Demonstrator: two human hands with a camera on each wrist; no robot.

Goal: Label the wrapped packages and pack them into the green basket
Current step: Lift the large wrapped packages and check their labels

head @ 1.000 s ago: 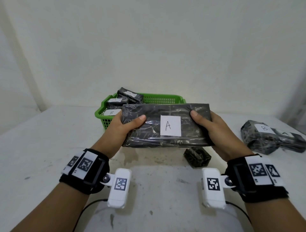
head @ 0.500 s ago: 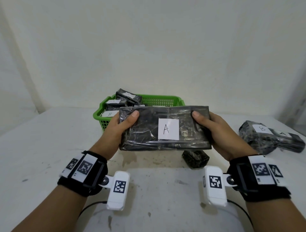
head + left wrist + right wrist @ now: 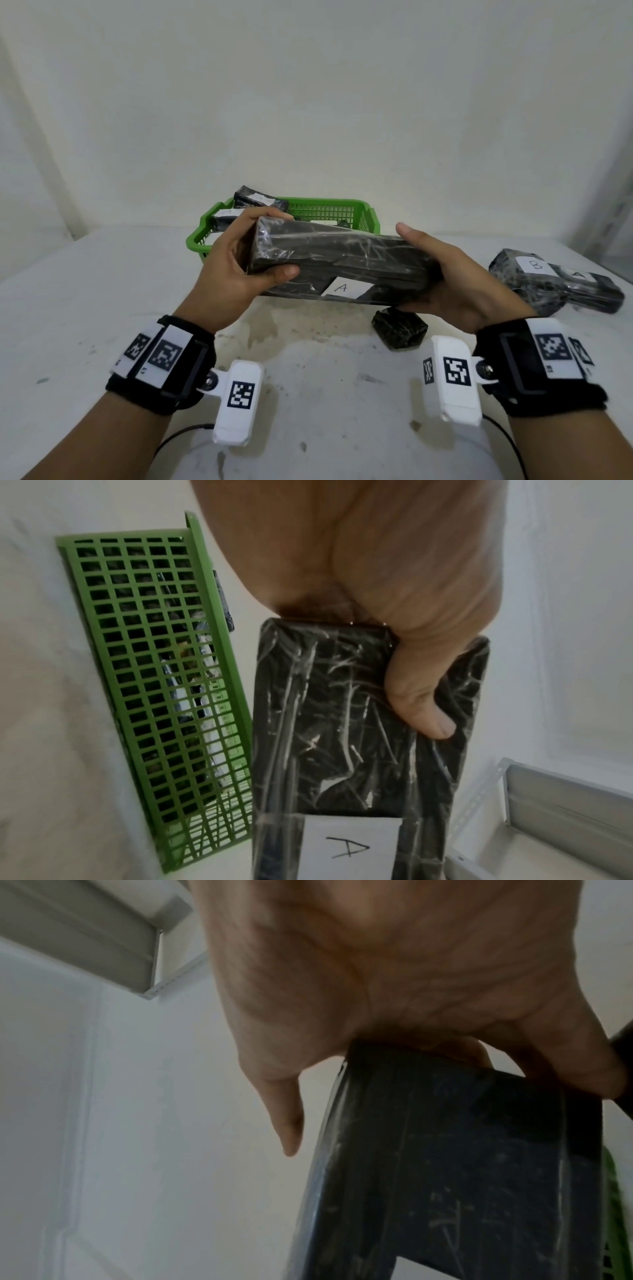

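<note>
A long black wrapped package with a white label marked A hangs in the air in front of the green basket. My left hand grips its left end, thumb on the label side. My right hand cups its right end from below, thumb raised off it. In the left wrist view the package and the label marked A are close beside the basket wall. The right wrist view shows the package against my palm. Several labelled packages lie in the basket.
A small black wrapped package lies on the white table under my right hand. Two wrapped packages, labelled B and A, lie at the right. A wall stands close behind the basket.
The package has tipped so its labelled face now turns down toward me, and it has moved a little toward the basket. My right thumb has lifted off it.
</note>
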